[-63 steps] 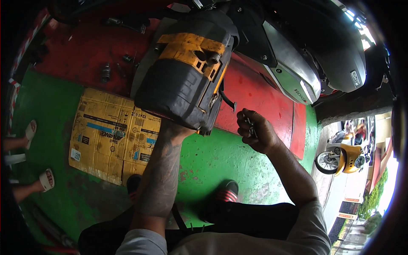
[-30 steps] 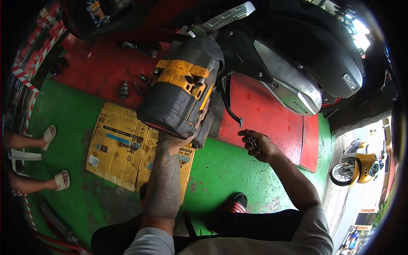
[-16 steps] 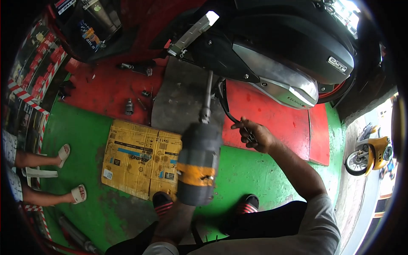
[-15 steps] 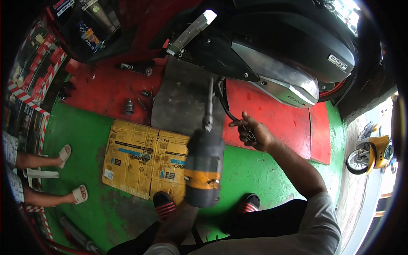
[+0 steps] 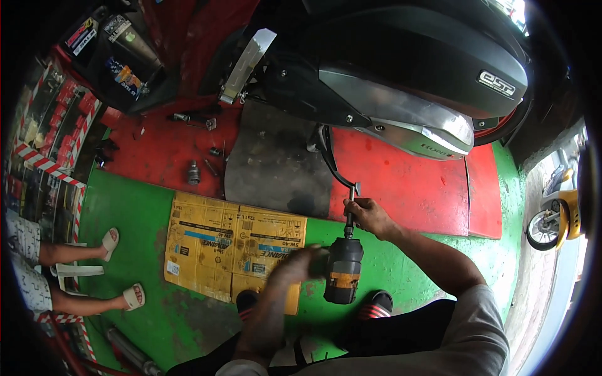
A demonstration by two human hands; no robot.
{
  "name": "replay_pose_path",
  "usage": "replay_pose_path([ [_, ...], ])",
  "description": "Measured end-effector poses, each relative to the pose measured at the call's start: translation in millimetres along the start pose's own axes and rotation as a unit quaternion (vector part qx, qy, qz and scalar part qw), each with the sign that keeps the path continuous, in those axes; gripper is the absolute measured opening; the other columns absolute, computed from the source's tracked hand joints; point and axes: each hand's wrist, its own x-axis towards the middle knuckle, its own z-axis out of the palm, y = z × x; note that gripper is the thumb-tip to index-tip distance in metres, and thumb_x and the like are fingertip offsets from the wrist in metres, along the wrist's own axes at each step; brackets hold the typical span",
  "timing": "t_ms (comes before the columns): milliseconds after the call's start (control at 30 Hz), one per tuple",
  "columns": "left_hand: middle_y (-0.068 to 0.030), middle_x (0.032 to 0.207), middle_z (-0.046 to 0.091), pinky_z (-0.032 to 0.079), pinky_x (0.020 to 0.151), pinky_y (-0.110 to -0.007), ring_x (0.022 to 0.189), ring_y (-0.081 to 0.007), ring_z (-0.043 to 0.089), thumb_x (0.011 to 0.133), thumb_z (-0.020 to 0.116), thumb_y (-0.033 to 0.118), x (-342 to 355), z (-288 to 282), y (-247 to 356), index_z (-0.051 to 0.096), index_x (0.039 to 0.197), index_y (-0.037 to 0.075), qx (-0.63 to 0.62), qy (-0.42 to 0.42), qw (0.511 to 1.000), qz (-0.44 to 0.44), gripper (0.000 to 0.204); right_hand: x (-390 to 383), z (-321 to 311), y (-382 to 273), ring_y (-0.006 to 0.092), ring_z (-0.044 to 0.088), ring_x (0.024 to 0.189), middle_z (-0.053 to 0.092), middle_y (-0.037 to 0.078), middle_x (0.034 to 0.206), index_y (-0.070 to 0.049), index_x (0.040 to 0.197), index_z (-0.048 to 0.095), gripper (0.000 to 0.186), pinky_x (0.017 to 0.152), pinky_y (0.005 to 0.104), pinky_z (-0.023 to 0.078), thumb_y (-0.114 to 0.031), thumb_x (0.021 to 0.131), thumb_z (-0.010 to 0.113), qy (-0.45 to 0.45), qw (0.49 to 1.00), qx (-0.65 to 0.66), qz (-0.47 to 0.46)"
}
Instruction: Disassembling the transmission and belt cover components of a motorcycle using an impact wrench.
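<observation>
A black power wrench point(image 5: 343, 263) with an orange band stands upright in the picture, a long metal shaft at its front. The fingers of my right hand point(image 5: 374, 217) are closed around that shaft point(image 5: 349, 219), just beyond the wrench's nose. My left hand point(image 5: 304, 264) is at the wrench's left side, smeared by motion, so its grip does not show. Past the shaft's tip, a curved black lever point(image 5: 331, 164) hangs down from a scooter point(image 5: 407, 81) with black and silver side panels; whether shaft and lever touch, I cannot tell.
A flattened yellow carton point(image 5: 207, 241) lies on the green floor. Several metal parts, among them a socket-like piece point(image 5: 194, 172), lie on the red platform point(image 5: 150, 150). Another person's legs point(image 5: 81, 294) are at the left. A yellow motorbike point(image 5: 558, 219) stands at the far right.
The wrench has moved right and away from the view. My right hand, formerly off the tool with fingers partly spread, now grips its shaft. My left hand has shifted to the wrench's left side.
</observation>
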Motion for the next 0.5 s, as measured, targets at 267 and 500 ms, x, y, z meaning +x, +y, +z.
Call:
replay_pose_path([
  [267,0.0018,0.142,0.048,0.028,0.104,-0.036,0.127,-0.0145,0.04,0.092,0.062,0.037,110,-231,87,0.05,0.137,0.015,-0.461,0.504,0.722,0.111,0.052,4,2,1,0.0088,0.042,0.053,0.047,-0.001,0.062,-0.005,0.084,0.065,0.043,0.048,0.0282,0.033,-0.046,0.096,0.055,-0.086,0.994,0.068,0.023],
  [500,-0.0078,0.123,0.062,0.043,0.101,-0.035,0.115,-0.0189,0.056,0.093,0.065,0.023,171,-243,120,0.06,0.124,0.005,-0.492,0.551,0.646,0.191,0.036,-2,-19,8,0.0098,0.04,0.054,0.039,-0.003,0.061,-0.007,0.096,0.063,0.049,0.047,0.0273,0.027,-0.055,0.094,0.051,-0.075,0.982,0.148,0.093],
])
